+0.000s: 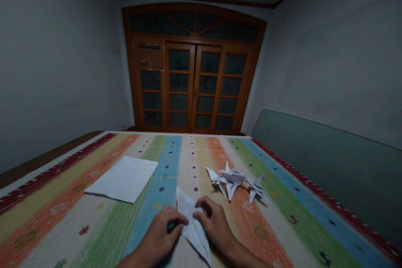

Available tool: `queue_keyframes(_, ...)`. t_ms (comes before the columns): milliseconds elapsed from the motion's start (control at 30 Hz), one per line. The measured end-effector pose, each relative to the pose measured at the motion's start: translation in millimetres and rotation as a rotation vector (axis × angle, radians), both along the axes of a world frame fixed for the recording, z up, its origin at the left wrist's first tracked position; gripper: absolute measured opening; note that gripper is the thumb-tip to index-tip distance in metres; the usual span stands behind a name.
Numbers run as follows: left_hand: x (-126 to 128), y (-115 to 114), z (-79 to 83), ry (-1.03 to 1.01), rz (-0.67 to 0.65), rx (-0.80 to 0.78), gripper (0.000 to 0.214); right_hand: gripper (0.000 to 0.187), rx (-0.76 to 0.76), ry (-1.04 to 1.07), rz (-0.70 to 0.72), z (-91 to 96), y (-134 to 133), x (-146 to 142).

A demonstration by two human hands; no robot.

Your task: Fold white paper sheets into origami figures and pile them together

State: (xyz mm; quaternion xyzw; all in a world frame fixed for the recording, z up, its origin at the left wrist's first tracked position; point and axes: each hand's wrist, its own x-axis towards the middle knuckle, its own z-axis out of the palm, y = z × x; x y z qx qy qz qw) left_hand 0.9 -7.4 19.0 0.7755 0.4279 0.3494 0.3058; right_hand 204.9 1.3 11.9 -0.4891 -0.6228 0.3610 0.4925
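Observation:
A folded sheet of white paper (195, 233) lies at the near middle of the table, a long narrow shape with pointed ends. On its left edge my left hand (163, 230) is closed, thumb and forefinger pinching the paper. My right hand (213, 222) grips the opposite edge between curled fingers and thumb. Part of the folds is hidden by my fingertips. Off to the right sits a cluster of folded paper pieces (232, 178) with many sharp points. A flat white sheet of paper (124, 178) rests to the left.
A striped, patterned tablecloth (109, 226) covers the table. Along the right side runs a grey-green bench back or panel (326, 167). Wooden doors with glass panes (194, 83) stand beyond the far table edge, between pale walls.

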Motion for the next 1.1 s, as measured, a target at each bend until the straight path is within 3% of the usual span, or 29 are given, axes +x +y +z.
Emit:
queue_keyframes(300, -13, -1, 4.3, 0.232, -0.041, 0.135, 0.031, 0.024, 0.012, -0.05, 0.07, -10.2, 2, 3)
queue_keyframes(500, -13, -4, 15.3, 0.214, -0.166, 0.193, 0.024, 0.032, 0.09, -0.248, 0.106, -5.5, -2, 5)
queue_keyframes(667, -13, -3, 13.7, 0.166, -0.237, 0.183, 0.025, 0.036, 0.193, -0.339, 0.104, 0.4, -7, 3)
queue_keyframes(833, -12, 0, 12.8, 0.118, -0.229, 0.152, 0.023, 0.025, 0.153, -0.476, 0.3, 9.2, -12, 6)
queue_keyframes(900, -12, 0, 13.5, 0.123, -0.232, 0.138, 0.021, 0.028, 0.14, -0.521, 0.37, 12.0, -14, 9)
queue_keyframes(1100, -12, 2, 12.2, 0.136, -0.217, 0.121, 0.02, 0.036, 0.102, -0.533, 0.4, 11.0, -12, 13)
